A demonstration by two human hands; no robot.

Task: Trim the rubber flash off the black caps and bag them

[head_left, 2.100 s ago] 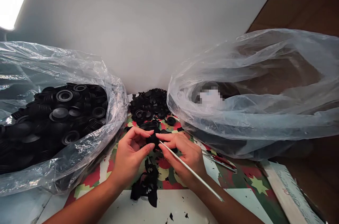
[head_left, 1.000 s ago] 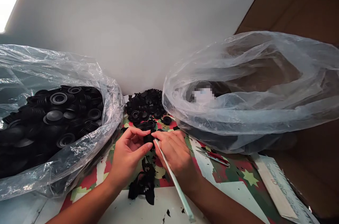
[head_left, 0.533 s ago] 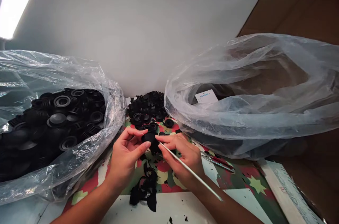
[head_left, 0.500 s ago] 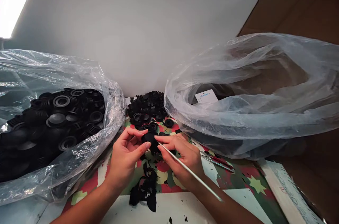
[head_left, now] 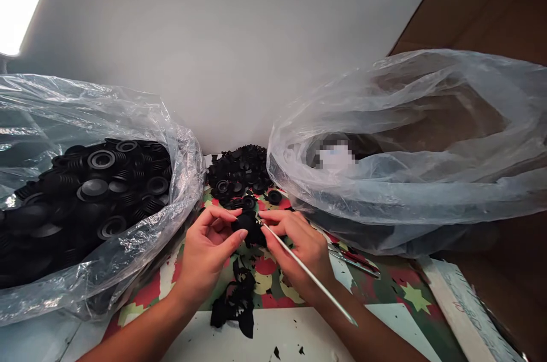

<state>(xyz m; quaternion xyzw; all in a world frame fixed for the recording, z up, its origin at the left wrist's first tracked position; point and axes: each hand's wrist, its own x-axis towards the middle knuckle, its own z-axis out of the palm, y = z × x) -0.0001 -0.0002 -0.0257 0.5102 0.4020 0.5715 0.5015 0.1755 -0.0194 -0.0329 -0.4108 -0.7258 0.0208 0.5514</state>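
Note:
My left hand is closed, its thumb and fingers pinching a round black rubber part by the left edge. A thin white stick lies in my right hand, gripped between thumb and fingers and slanting back over the wrist. The right fingertips are just right of the rubber part, with a small gap at the top; whether they also pinch a bit of it I cannot tell. Torn black rubber scraps lie below, between my forearms.
At left, a clear plastic bag holds many black ribbed rubber parts. A heap of black scraps rests against the wall. Another clear bag stands at right, inside a cardboard box. Red-handled tweezers or scissors lie beside my right wrist.
My right hand has shifted slightly right, away from the rubber part, still with the stick. My left hand keeps its pinch. The view has moved a little.

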